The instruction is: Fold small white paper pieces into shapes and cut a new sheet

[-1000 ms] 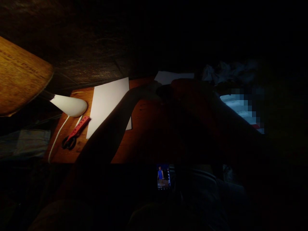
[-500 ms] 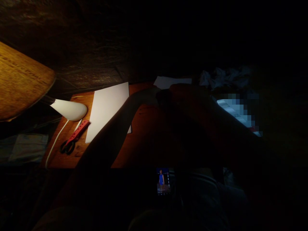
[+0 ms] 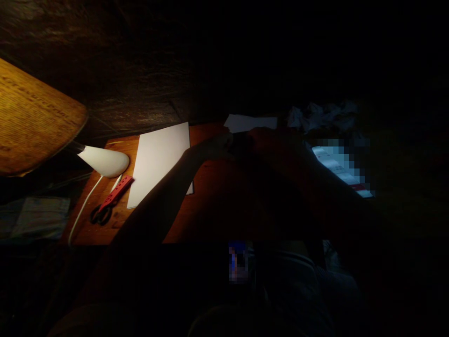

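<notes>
The left hand (image 3: pixel 221 144) is held to the right of a large, white, rectangular paper sheet (image 3: pixel 159 159), and the right hand (image 3: pixel 264 136) is held farther right of that sheet, close to the left. Both are sunk in shadow; how far their fingers are opened, and whether anything is gripped between them, cannot be told. A smaller, white, flat piece of paper (image 3: pixel 249 122) is seen just past the hands, also right of the large sheet. Beneath all these a brown wooden tabletop (image 3: pixel 182 224) is partly lit.

Left of the large sheet, black looped scissor handles (image 3: pixel 104 215) are seen at the near end of a red, flat, slotted cover (image 3: pixel 117 191); its contents are hidden. Farther left, a white, rounded lamp base (image 3: pixel 108 161) is topped by a yellow-brown, ribbed shade (image 3: pixel 38 121) marked with lettering. Well right of the sheet, pale crumpled material (image 3: pixel 315 117) is dimly shown.
</notes>
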Tool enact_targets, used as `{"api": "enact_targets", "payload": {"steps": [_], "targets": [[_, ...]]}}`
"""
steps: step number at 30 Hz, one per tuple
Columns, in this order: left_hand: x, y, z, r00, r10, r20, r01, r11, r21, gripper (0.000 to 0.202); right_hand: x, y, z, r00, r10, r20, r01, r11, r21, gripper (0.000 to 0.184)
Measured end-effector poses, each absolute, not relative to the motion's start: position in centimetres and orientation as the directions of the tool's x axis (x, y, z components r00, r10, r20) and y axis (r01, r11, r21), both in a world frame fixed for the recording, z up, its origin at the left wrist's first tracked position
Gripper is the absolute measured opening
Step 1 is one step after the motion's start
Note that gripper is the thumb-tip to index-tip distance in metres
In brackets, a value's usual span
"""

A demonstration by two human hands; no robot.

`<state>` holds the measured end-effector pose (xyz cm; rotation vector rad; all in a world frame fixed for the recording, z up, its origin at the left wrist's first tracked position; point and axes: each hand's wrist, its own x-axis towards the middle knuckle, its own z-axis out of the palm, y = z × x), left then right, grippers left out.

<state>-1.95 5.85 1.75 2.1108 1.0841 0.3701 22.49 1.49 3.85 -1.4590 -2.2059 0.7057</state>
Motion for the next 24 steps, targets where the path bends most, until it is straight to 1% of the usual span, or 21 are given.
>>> {"api": "enact_targets", "payload": {"steps": [2,3,5,7,9,12,15,20,24], "targets": [[-2.3,4.8,1.3,0.586,0.810,-0.012,0.569,-0.400,0.719,0.037,22.3,2.5,3.1,-0.384,0.922,-0.059,0.765,0.281,-0.580,0.028],[-2.5,4.2,1.0,0.575,0.818,0.018,0.563,-0.411,0.717,0.036,22.4,2.8,2.7,-0.401,0.914,-0.055,0.751,0.294,-0.591,0.030],[-2.8,3.1,0.4,0.556,0.823,0.118,0.558,-0.475,0.681,0.026,22.7,2.9,1.8,-0.418,0.908,-0.005,0.710,0.324,-0.625,0.033],[-3.0,2.2,-0.1,0.563,0.796,0.221,0.542,-0.558,0.628,0.017,23.2,2.2,0.9,-0.432,0.897,0.089,0.659,0.381,-0.649,0.034],[-3.1,1.6,-0.2,0.600,0.756,0.262,0.518,-0.617,0.592,0.014,23.6,1.2,0.3,-0.407,0.895,0.180,0.619,0.416,-0.666,0.034],[-3.0,1.2,-0.1,0.621,0.725,0.296,0.511,-0.662,0.549,0.014,23.6,0.2,0.1,-0.400,0.879,0.260,0.593,0.464,-0.658,0.032],[-2.8,0.9,-0.1,0.616,0.722,0.315,0.540,-0.678,0.498,0.015,23.1,-0.1,0.2,-0.441,0.849,0.293,0.578,0.518,-0.631,0.025],[-2.4,0.2,0.2,0.635,0.714,0.295,0.606,-0.697,0.383,0.016,22.8,0.0,0.7,-0.531,0.810,0.249,0.638,0.575,-0.512,0.027],[-2.3,-0.3,0.9,0.647,0.707,0.284,0.607,-0.704,0.369,0.017,22.9,0.1,1.1,-0.549,0.806,0.223,0.671,0.583,-0.458,0.029]]}}
